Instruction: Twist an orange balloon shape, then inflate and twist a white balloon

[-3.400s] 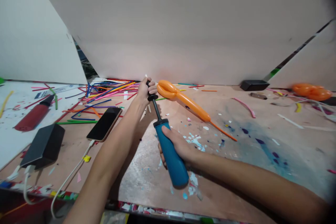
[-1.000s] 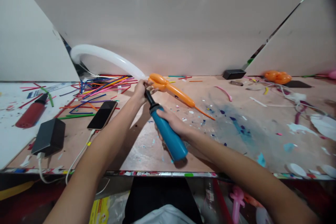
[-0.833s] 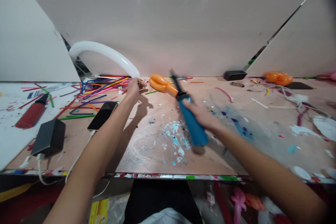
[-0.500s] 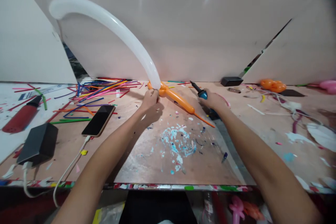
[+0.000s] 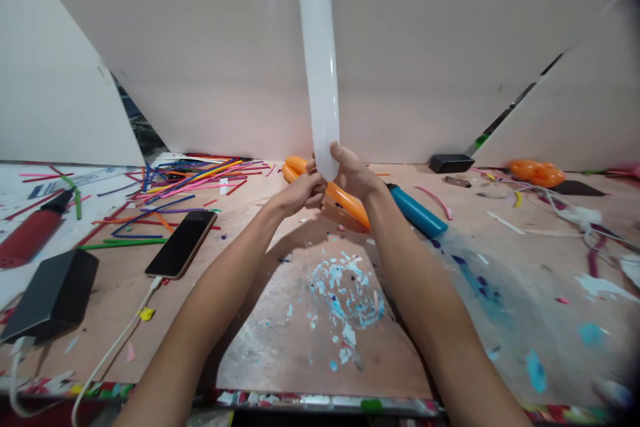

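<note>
Fingers (image 5: 315, 182) gripping the white balloon (image 5: 321, 73) low down.
It points to twelve o'clock, near upright; left hand (image 5: 299, 193) at its bottom tip, right hand (image 5: 354, 173) slightly higher, toward two o'clock.

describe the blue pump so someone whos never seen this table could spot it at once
Over the table, find the right forearm. The pump lies just right of it, near the wrist. Unlike the slim pink strip and orange balloon nearby, it is a thick blue cylinder.

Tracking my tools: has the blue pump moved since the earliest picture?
Yes: the blue pump has moved right and back, closer to the black box at the rear.
</note>
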Tool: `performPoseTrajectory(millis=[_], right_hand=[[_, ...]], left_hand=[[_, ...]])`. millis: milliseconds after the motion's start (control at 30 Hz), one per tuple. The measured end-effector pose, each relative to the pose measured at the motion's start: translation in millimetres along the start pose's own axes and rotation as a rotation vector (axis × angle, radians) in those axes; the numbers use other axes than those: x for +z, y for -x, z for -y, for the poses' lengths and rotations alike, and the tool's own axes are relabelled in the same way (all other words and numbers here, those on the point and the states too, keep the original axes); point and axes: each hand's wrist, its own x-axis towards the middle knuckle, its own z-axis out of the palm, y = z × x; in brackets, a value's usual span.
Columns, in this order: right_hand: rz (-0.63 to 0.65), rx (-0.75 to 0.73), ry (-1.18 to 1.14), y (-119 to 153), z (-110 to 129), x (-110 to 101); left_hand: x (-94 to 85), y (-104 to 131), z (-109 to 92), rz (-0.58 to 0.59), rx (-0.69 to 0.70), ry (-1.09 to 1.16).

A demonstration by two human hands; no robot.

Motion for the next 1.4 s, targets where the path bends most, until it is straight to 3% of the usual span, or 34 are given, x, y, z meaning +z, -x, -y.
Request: performPoseTrajectory(millis=[200,367,600,867,1100,1400], right_hand=[[-0.317,-0.136,0.031,-9,-27,15],[-0.420,-0.152,0.138,-6,-26,24],[-0.431,-0.128,0.152,-4,-25,22],[-0.423,-0.200,0.115,-7,-32,22],[-0.450,-0.163,0.170,-3,-29,28],[-0.462,-0.160,0.159,-3,-30,28]], left_hand=[[0.9,2,10,-0.024,-0.088,0.150],[12.9,5,16,-0.081,-0.096,0.276],[24.1,13,13,-0.099,-0.049,0.267],[24.3,13,18,-0.087,-0.032,0.298],[27.3,17,16,-0.142,-0.050,0.303],[24.2,15,19,-0.114,-0.040,0.304]])
